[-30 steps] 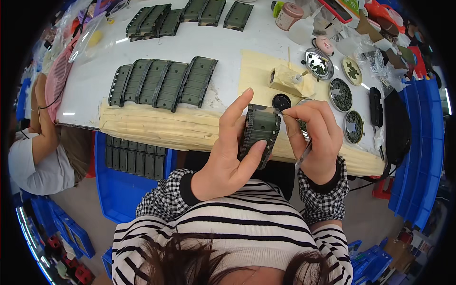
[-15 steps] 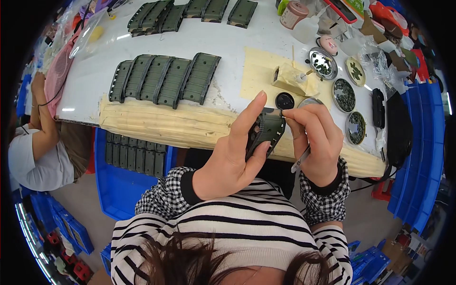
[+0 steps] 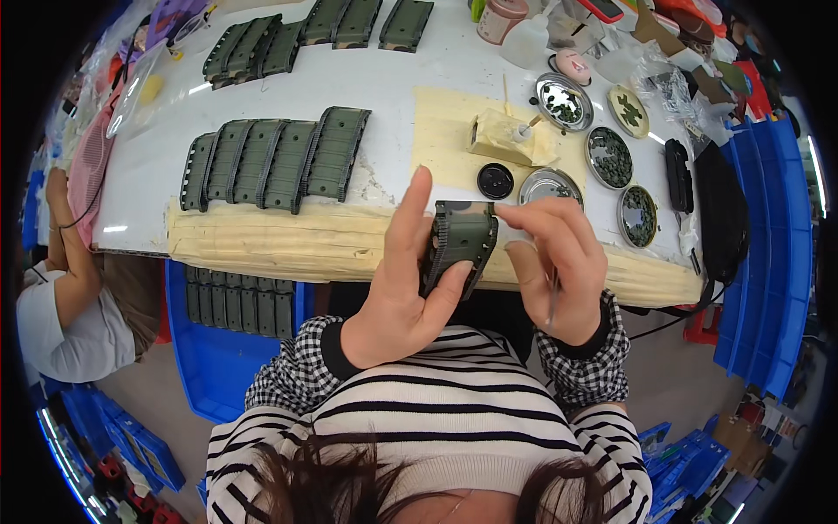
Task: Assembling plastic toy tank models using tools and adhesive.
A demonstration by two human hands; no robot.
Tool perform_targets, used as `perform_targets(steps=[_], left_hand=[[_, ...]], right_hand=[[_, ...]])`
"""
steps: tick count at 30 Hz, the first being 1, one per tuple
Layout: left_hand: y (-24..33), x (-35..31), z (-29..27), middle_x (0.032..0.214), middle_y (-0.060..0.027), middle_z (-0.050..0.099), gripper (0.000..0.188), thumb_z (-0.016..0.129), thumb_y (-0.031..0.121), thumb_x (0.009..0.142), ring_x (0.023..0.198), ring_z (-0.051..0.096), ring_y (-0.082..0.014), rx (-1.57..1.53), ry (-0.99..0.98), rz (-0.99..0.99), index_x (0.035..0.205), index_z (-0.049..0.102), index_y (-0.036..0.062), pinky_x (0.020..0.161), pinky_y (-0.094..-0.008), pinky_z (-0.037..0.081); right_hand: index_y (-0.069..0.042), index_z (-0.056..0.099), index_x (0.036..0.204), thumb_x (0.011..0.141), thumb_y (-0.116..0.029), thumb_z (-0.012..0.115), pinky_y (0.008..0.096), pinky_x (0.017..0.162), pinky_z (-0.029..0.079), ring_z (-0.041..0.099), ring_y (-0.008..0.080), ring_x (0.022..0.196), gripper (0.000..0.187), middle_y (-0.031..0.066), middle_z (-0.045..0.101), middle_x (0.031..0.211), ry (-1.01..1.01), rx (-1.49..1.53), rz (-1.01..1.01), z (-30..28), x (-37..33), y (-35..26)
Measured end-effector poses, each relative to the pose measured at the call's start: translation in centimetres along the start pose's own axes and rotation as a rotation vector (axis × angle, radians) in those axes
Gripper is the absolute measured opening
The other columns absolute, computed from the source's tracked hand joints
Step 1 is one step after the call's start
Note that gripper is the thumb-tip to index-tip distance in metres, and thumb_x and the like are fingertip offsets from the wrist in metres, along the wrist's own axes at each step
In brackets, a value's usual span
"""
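Observation:
My left hand (image 3: 397,293) grips a dark green ridged model part (image 3: 467,237) with a camouflage-patterned end. Its thumb presses the near face, while the index finger points up past the part. My right hand (image 3: 567,266) is just to the right; its index fingertip is at the part's upper right corner, and whether it touches is unclear. The thumb is apart from that finger. A thin metal tool (image 3: 552,297) is tucked in the right palm, its kind mostly hidden. Similar green ridged parts (image 3: 253,162) lie in a row on the white table (image 3: 288,92).
Round dishes of small green pieces (image 3: 608,157) stand at right, near a black lid (image 3: 495,181) and a paper-wrapped block (image 3: 511,138) holding a small bottle. More parts fill a blue bin (image 3: 209,367) below the padded table edge (image 3: 262,240). Another person's arm (image 3: 57,218) is at far left.
The whole view has shifted, moving the table leftward. My right thumb and index finger, close together at the part's edge before, have spread apart. The held part has turned slightly.

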State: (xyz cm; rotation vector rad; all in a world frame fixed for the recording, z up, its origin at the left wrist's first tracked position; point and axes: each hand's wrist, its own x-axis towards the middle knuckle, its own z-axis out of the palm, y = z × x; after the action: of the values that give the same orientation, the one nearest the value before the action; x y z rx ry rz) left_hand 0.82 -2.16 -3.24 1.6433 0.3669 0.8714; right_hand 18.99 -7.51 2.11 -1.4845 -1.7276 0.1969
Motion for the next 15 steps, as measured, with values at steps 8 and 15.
perform_targets(steps=[8,15], left_hand=[[0.9,0.8,0.2,0.123,-0.0211,0.053,0.078,0.046,0.001,0.095,0.095,0.065,-0.0234,-0.340,0.124,-0.239,0.151,-0.007,0.0155,0.085,-0.0378,0.055],[1.1,0.9,0.3,0.121,-0.0201,0.054,0.079,0.047,0.002,0.095,0.097,0.064,-0.0237,-0.318,0.112,-0.239,0.151,-0.006,0.0153,0.086,-0.0380,0.054]], right_hand=[[0.000,0.065,0.093,0.083,-0.001,0.066,0.0248,0.056,0.038,0.051,0.0116,0.063,0.009,0.0044,0.061,0.080,0.140,-0.485,0.300,-9.3,-3.2,9.3],[0.001,0.064,0.090,0.082,0.000,0.065,0.0284,0.061,0.043,0.058,0.0182,0.069,0.009,0.0089,0.060,0.080,-0.040,-0.450,0.355,-10.2,-3.1,11.1]])
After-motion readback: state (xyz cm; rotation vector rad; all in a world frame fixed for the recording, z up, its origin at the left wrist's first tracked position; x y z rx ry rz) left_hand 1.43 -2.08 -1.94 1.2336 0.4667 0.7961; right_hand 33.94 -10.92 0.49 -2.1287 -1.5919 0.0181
